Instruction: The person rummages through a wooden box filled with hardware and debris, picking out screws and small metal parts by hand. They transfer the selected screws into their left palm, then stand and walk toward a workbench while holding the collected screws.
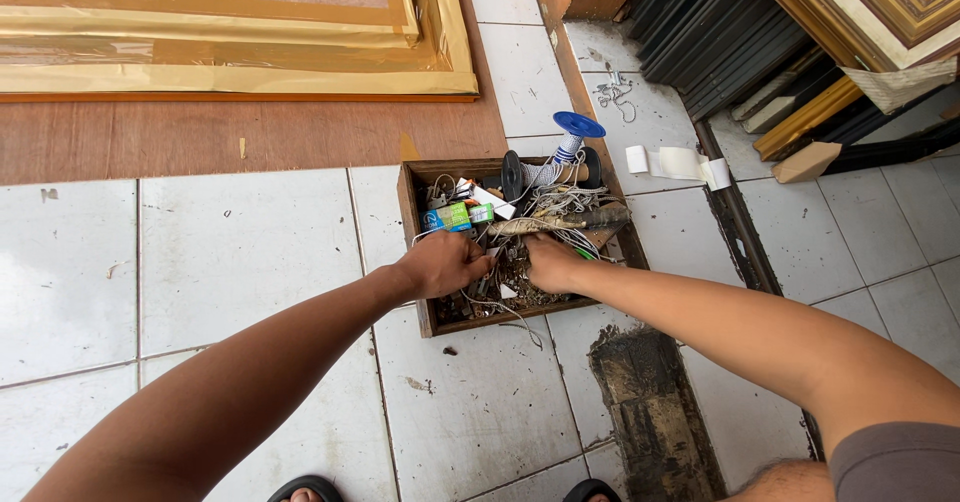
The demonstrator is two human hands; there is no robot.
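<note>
a: head view, what's at the left?
b: the left hand [442, 262], fingers curled down into the box [420, 252] on the tiles.
a: and the right hand [552, 262]?
b: beside it, also digging in; its grip i cannot tell. a spool [572, 140] stands behind.

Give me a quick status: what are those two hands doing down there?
Left hand and right hand both down in the wooden box, among small bits. Grip unclear. Tangled white string and a blue spool crowd the box's far end.
</note>
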